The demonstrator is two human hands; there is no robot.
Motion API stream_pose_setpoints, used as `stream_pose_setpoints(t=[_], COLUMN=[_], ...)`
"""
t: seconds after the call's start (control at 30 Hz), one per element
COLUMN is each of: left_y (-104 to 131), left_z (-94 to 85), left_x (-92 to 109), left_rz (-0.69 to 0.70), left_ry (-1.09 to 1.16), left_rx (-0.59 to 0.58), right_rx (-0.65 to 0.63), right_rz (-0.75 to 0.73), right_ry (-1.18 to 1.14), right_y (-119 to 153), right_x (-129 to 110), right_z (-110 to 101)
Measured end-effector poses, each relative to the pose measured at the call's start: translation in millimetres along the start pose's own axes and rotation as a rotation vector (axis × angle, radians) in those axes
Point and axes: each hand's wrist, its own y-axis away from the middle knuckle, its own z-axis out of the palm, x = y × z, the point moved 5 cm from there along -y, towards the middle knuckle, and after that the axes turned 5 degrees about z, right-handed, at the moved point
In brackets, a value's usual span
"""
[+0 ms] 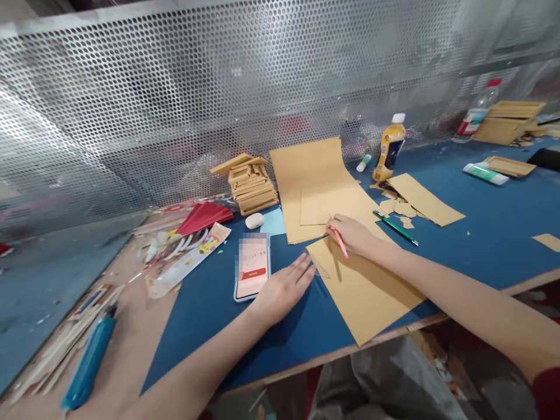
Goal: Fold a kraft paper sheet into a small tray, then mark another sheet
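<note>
Nearest the person, a large tan rectangular paper sheet (371, 297) is lying slantwise on the blue work surface (280, 350), its lowest corner reaching the table edge. The left hand (280, 291) is stretching its fingers out, not gripping, with their tips near the sheet's left corner, by a clear, thin plastic piece (324, 272). The right hand (352, 234) is closing narrowly around a slim pink pencil (340, 242) over the sheet's far edge; whether the point is touching paper is impossible to tell. For clean marking, the left fingers should be pressing the sheet flat, clear of the point, while the pencil is moving lightly at a steady angle. A pale-cased phone (252, 284) is lying beside the left hand. Farther away, larger tan sheets (284, 181) are leaning against the perforated metal screen (184, 99).
</note>
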Motion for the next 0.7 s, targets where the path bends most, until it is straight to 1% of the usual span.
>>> stream_pose_setpoints(t=[0.17, 0.27, 0.33, 0.43, 0.5, 0.6, 0.7], left_y=[2, 1, -1, -2, -2, -1, -1], left_z=[1.6, 6.4, 11.9, 21.3, 26.2, 28.7, 28.2], left_x=[-1, 0, 2, 3, 3, 2, 0], left_rz=[-0.014, -0.005, 0.003, 0.010, 0.016, 0.016, 0.003], left_ry=[0.012, 0.011, -0.001, -0.009, -0.004, 0.009, 0.030], left_rx=[0.011, -0.022, -0.074, -0.166, -0.211, -0.227, -0.240], right_rx=[0.011, 0.013, -0.009, -0.051, -0.063, -0.043, -0.031], right_rz=[0.021, 0.028, 0.048, 0.180, 0.264, 0.350, 0.396], right_ry=[-0.010, -0.054, -0.198, -0.567, -0.751, -0.910, -0.973], right_y=[-4, -4, -3, 1, 3, 5, 6], right_x=[-8, -17, -24, -28, -27, -23, -19], right_z=[1, -2, -1, 5, 11, 14, 15])
